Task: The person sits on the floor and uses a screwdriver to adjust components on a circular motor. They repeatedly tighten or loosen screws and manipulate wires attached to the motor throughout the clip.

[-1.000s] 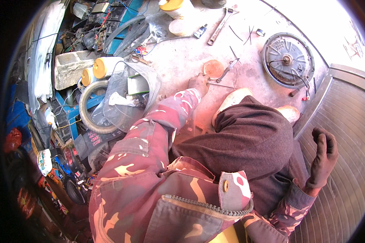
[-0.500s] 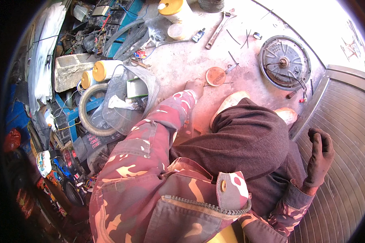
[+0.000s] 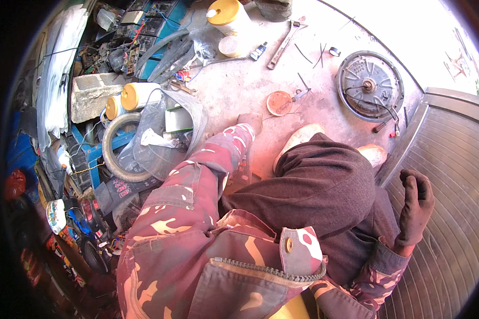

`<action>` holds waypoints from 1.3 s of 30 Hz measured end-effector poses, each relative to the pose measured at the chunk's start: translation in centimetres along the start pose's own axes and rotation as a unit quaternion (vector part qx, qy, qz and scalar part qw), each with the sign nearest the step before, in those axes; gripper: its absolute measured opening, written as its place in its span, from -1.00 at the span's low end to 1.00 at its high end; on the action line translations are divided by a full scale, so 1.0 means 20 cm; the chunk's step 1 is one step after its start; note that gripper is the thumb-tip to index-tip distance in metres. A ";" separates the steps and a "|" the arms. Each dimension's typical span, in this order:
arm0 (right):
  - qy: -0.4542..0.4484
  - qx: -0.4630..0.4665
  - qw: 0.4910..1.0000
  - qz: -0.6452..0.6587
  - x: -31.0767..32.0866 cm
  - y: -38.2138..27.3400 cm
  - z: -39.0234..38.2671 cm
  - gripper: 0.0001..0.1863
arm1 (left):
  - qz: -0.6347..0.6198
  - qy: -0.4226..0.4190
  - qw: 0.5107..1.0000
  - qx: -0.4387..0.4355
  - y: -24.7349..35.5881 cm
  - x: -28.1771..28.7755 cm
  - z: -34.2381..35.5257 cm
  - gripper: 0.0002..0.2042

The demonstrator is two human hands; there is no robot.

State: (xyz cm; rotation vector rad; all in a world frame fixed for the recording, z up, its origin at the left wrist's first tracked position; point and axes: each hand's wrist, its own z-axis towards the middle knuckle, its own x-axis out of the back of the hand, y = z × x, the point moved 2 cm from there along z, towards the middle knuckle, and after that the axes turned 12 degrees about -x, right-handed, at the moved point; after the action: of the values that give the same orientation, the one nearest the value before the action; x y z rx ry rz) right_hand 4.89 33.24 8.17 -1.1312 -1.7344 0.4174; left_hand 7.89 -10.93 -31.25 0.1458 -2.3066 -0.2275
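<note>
My left hand, in a brownish glove at the end of a camouflage sleeve, is low over the floor, its fingers hard to make out. A round reddish-brown dish is just beyond it, with a small tool with a pale blade by its rim. My right hand, in a dark brown glove, is at the right beside my dark-trousered leg and in front of a ribbed metal panel. Its fingers are loosely bent and apart, with nothing in them. A hub motor with a cable lies flat at the far right.
An adjustable wrench, a small bottle and several thin black strips lie on the pale floor. A yellow-lidded tub stands far back. On the left are a tire, a mesh basket, a concrete block and cluttered parts.
The whole view has shifted slightly, so floor things appear a little left of where they were. My hands keep nearly the same posture.
</note>
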 end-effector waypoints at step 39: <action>-0.001 0.129 0.986 0.101 -0.19 -0.27 0.27 -0.78 | -0.501 0.097 0.774 -0.374 1.28 1.38 -0.54 -0.60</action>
State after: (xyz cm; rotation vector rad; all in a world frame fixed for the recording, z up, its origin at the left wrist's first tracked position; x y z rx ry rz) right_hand -2.14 28.46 7.51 -1.1197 -1.5204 0.7461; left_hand -3.63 7.83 1.10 0.9257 -1.5486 -1.5481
